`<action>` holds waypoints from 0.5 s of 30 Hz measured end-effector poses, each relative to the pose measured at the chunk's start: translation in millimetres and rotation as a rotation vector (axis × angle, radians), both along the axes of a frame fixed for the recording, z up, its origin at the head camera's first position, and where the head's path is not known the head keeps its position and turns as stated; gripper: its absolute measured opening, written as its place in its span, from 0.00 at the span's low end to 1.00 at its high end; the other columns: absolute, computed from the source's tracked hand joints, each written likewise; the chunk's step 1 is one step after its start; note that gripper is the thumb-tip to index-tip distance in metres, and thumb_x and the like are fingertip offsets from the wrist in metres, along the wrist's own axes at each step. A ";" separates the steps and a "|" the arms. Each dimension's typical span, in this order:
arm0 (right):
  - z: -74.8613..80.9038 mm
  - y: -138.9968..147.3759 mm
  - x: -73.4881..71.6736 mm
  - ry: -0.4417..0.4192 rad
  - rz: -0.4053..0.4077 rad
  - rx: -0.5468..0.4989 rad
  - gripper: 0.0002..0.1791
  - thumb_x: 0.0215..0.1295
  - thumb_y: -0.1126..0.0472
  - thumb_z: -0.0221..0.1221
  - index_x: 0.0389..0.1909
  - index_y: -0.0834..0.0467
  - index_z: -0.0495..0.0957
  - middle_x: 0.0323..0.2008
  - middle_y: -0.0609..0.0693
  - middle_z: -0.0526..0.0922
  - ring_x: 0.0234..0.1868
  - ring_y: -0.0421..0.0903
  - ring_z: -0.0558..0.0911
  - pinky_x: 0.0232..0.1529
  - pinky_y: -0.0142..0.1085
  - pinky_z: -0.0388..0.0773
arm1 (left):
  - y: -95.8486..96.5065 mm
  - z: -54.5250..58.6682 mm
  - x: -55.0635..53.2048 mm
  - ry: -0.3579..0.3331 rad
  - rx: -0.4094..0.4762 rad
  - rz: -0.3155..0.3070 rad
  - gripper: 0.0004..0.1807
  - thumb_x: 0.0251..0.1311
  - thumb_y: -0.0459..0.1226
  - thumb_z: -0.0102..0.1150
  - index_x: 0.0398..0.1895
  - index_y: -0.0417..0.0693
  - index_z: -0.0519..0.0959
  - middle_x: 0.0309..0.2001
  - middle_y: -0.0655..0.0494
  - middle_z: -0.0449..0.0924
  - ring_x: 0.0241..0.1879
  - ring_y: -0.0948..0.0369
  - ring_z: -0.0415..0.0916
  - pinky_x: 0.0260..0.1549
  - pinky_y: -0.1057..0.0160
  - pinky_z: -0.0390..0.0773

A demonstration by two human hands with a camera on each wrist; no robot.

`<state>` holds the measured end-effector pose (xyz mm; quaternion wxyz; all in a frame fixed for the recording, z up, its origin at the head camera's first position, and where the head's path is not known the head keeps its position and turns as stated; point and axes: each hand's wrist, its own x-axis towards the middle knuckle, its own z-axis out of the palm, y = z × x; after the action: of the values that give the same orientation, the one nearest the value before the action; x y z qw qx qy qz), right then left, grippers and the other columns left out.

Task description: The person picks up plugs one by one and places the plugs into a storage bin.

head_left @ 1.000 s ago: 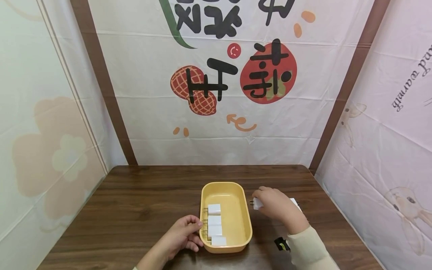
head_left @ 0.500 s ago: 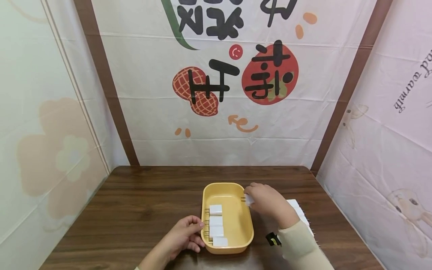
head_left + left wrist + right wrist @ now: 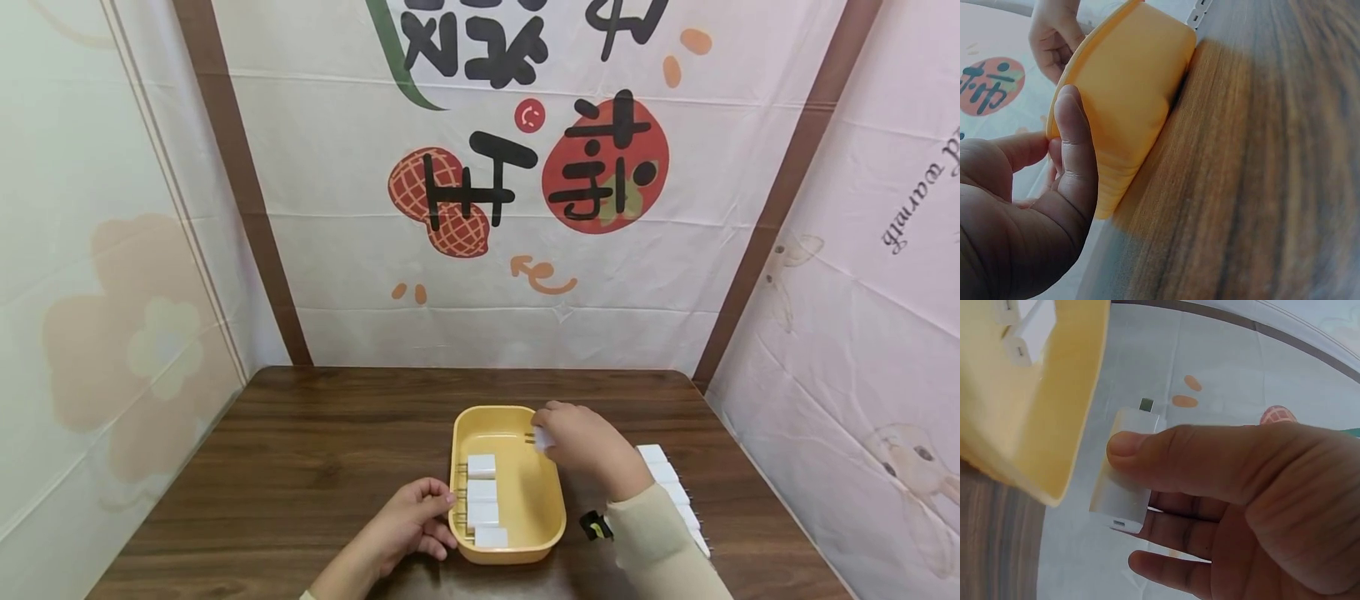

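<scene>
Left hand (image 3: pixel 412 518) pinches the oblong yellow plastic tray (image 3: pixel 524 508), right hand (image 3: pixel 587 443) a boxy white plastic plug (image 3: pixel 542 440) at its far right, so a slack pinch could drop the plug.

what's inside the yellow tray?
Inside the yellow tray: four white plug chargers in a row along its left side. Covered: its floor directly under them, and part of its far-right rim behind the right hand.
</scene>
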<state>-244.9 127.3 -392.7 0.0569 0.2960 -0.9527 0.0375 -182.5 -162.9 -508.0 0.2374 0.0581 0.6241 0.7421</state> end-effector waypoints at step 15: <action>12.9 -23.9 -6.0 0.008 0.056 0.002 0.18 0.61 0.62 0.71 0.53 0.56 0.84 0.46 0.48 0.83 0.43 0.45 0.83 0.46 0.43 0.83 | -0.4 -0.3 -0.4 0.008 -0.004 0.003 0.13 0.76 0.40 0.53 0.51 0.39 0.68 0.32 0.47 0.82 0.25 0.60 0.84 0.21 0.66 0.84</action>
<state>-250.9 103.3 -379.9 0.0593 0.3226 -0.9440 0.0369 -182.9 -163.3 -508.4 0.2339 0.0595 0.6266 0.7410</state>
